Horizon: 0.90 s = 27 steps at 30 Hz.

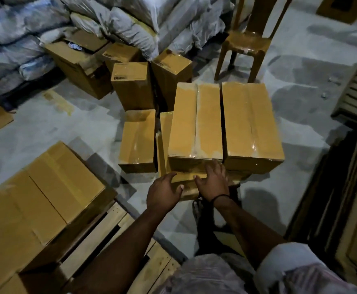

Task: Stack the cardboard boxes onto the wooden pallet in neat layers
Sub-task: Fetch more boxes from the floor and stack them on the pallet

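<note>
A pile of taped cardboard boxes stands on the floor ahead. The nearest stacked box lies beside a wider box. Both hands reach at the pile's near face, below that stacked box. My left hand rests with fingers spread on the lower box's front edge. My right hand lies flat against the same front, fingers apart. Neither hand has a grip on a box. The wooden pallet is at lower left, carrying large cardboard boxes on its left part.
More boxes stand behind the pile, one opened. Stacked grey sacks fill the back left. A brown plastic chair stands behind the pile. Timber and flat cardboard line the right side. The floor is grey concrete.
</note>
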Available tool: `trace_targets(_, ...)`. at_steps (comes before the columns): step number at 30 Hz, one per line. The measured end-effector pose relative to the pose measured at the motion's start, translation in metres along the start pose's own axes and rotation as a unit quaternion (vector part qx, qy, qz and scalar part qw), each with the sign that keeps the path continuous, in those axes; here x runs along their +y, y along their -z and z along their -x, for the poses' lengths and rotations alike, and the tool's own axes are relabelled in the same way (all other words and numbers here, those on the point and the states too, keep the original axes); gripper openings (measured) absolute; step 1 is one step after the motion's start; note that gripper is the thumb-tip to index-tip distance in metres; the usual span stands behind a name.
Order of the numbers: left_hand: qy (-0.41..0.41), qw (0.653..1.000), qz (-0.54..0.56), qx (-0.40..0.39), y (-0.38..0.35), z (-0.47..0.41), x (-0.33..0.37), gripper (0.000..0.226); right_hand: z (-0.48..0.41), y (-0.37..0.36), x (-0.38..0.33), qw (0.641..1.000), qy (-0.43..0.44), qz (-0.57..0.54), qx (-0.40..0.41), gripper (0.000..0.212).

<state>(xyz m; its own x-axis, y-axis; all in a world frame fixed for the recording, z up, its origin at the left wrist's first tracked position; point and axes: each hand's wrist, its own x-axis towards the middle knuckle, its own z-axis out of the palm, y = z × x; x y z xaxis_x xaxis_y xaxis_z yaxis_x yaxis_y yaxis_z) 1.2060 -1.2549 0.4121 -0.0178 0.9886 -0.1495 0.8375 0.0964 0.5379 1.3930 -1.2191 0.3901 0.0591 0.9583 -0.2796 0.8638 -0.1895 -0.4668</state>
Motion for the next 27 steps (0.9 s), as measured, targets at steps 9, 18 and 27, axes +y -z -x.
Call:
trace_targets(9, 0.094, 0.995, -0.011, -0.043, -0.017, -0.16, 0.028, 0.055, -0.178, 0.027, 0.036, 0.999, -0.02, -0.004, -0.039, 0.069)
trace_targets(18, 0.112, 0.992, -0.042, -0.048, -0.033, -0.303, 0.024, 0.055, -0.329, 0.032, 0.049, 0.997, -0.026, 0.011, -0.067, 0.076)
trace_targets(27, 0.19, 0.977, 0.003, -0.099, -0.054, -0.382, 0.011, 0.072, -0.393, 0.016, 0.05, 0.995, -0.051, -0.028, -0.086, 0.075)
